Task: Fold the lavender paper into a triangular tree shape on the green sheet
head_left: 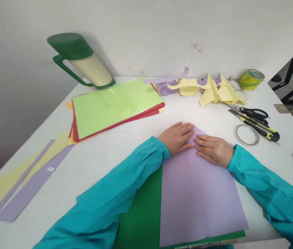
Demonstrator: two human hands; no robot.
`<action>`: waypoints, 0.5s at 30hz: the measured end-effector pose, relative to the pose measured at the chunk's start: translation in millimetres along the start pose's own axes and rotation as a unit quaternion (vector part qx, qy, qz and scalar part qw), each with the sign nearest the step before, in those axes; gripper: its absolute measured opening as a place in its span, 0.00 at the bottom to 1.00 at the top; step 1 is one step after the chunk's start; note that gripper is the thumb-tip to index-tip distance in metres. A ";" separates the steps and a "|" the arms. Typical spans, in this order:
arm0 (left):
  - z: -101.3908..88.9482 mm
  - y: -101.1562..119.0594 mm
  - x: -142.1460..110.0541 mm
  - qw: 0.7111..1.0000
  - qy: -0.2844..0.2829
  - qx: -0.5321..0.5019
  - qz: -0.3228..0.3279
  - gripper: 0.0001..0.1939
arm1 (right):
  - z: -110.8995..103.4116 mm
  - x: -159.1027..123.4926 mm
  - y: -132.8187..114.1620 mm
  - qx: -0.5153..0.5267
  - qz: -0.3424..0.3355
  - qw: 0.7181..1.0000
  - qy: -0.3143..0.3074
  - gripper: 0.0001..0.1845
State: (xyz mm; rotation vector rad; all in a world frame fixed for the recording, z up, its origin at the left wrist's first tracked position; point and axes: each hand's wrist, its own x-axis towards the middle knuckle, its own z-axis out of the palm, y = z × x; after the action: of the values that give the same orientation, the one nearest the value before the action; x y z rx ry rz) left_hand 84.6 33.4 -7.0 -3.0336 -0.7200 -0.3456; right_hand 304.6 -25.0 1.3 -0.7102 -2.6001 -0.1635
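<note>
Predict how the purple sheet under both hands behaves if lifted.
Probably light and floppy: the purple sheet looks like thin paper. It might slide readily, lying flat over the green sheet. It likely holds creases, as the folded yellow shapes do.

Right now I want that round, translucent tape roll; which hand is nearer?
Right: the right hand rests on the lilac paper, left of the tape roll; the left hand lies farther left.
</note>
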 end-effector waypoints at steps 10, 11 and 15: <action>0.0 0.2 -0.3 1.000 0.014 0.001 0.003 0.28 | -1.8 1.7 -1.0 -0.025 -0.022 0.999 0.017 0.13; -0.1 0.3 -0.4 1.000 0.015 0.002 0.004 0.28 | -2.0 2.0 -1.1 -0.025 -0.024 0.999 0.019 0.13; -1.0 0.2 -1.0 1.000 0.021 0.015 -0.002 0.28 | -2.6 3.4 -1.6 -0.017 -0.021 0.999 0.024 0.12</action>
State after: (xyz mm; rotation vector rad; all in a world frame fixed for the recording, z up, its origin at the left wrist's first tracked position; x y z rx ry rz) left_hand 83.6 32.8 -6.3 -2.9884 -0.7212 -0.3940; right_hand 302.2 -25.4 5.1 -0.6568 -2.5734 -0.2356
